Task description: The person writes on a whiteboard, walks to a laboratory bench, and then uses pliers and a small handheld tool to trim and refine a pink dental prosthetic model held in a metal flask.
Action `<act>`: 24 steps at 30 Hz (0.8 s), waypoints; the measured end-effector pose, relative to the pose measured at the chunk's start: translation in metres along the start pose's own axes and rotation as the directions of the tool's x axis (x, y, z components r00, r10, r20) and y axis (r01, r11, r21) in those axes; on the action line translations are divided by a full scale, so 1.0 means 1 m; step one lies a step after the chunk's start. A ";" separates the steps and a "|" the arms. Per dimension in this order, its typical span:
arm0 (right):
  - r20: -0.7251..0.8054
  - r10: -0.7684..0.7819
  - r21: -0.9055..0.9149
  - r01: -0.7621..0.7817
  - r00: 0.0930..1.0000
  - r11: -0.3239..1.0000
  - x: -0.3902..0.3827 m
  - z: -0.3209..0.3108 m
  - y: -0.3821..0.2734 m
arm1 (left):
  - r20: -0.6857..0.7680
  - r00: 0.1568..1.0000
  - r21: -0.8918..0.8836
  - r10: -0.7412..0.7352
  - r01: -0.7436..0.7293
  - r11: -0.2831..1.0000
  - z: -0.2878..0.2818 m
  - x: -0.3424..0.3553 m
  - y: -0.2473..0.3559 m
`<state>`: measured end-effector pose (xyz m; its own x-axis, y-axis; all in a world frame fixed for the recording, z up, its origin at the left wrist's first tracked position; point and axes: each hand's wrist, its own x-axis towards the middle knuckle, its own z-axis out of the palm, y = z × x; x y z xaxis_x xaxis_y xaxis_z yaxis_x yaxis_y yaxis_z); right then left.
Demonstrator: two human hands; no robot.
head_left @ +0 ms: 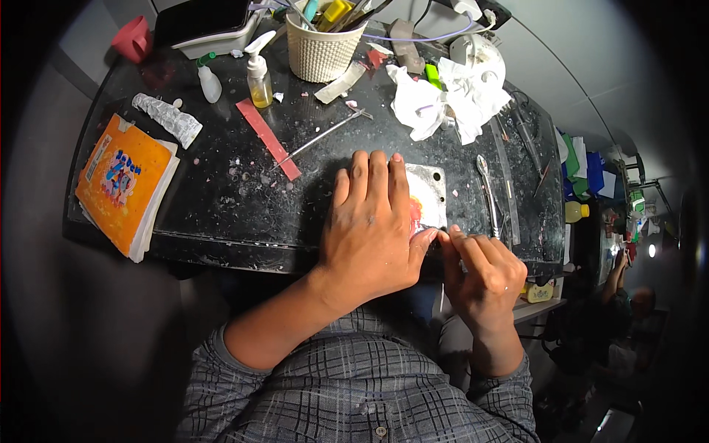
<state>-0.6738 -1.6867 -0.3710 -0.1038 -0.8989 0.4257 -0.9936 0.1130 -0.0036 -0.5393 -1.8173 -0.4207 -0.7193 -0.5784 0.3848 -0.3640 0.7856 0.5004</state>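
A metal plate [440, 181] with round holes at its edge lies near the front of the black table, bearing white plaster with a glossy red, wax-like patch [415, 213]. My left hand [369, 225] is spread flat over the left part of this piece, fingers stretched away from me, thumb beside the red patch. Most of the piece is hidden beneath it. My right hand [484, 269] is closed in a pinch at the near right corner. From its fingertips a thin dark tool points toward the red patch; the fingers cover the rest of it.
At left lies an orange booklet [118, 184] beside a crumpled tube [168, 119]. A pink wax strip [267, 139] and a thin metal instrument [323, 137] lie mid-table. Behind stand a pump bottle [260, 80] and tool basket [325, 53]. Crumpled tissue [443, 100] and a metal spatula [487, 193] are at right.
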 end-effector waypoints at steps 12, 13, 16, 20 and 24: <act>-0.018 0.036 0.008 -0.035 0.999 0.999 -0.002 0.002 -0.002 | -0.003 1.000 0.007 -0.002 0.002 1.000 0.000 0.000 0.000; -0.001 0.035 0.035 -0.035 0.999 0.999 -0.002 0.001 -0.001 | -0.006 1.000 0.007 0.004 -0.004 1.000 0.000 -0.001 0.000; -0.008 0.029 0.006 -0.029 1.000 1.000 0.000 0.000 -0.002 | 0.001 1.000 0.014 0.001 -0.001 1.000 -0.001 0.000 0.002; -0.016 0.049 -0.048 -0.050 0.999 0.998 -0.001 0.002 -0.007 | 0.020 1.000 0.007 -0.010 0.010 1.000 -0.002 0.002 0.002; -0.021 0.054 0.048 -0.053 0.998 0.997 -0.001 0.003 0.000 | 0.033 0.999 0.000 -0.015 0.015 1.000 -0.002 0.001 0.001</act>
<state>-0.6740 -1.6870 -0.3740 -0.1563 -0.8823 0.4439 -0.9877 0.1402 -0.0691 -0.5390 -1.8174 -0.4187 -0.7331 -0.5824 0.3512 -0.3747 0.7768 0.5061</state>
